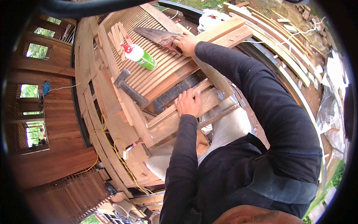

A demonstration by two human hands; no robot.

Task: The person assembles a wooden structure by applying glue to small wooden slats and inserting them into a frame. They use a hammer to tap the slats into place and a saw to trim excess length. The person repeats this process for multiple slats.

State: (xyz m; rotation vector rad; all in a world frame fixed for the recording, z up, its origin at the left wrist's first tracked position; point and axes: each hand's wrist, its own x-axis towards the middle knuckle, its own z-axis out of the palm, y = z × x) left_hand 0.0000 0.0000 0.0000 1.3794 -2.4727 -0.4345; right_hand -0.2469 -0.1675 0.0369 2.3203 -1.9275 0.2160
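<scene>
My right hand [185, 44] is closed around the dark handle of a handsaw [156, 36]. The saw's blade lies across a slatted wooden panel [164, 72] and points to the far left. Nearer to me, my left hand [187, 103] rests with its fingers apart on a narrow wooden strip [161, 118] at the panel's near end. Left of the saw, a white and green glue bottle [141, 58] with a red cap lies on the slats. A hammer [131, 89] rests across the panel's left rail, its head toward the far side.
Thin wooden sticks [118, 39] lie beyond the bottle. A yellow cord [106, 132] runs over the plank floor [89, 108] at left, by a wooden wall [61, 102]. Long boards [289, 50] are piled on the ground at right, near a plastic sheet [331, 106].
</scene>
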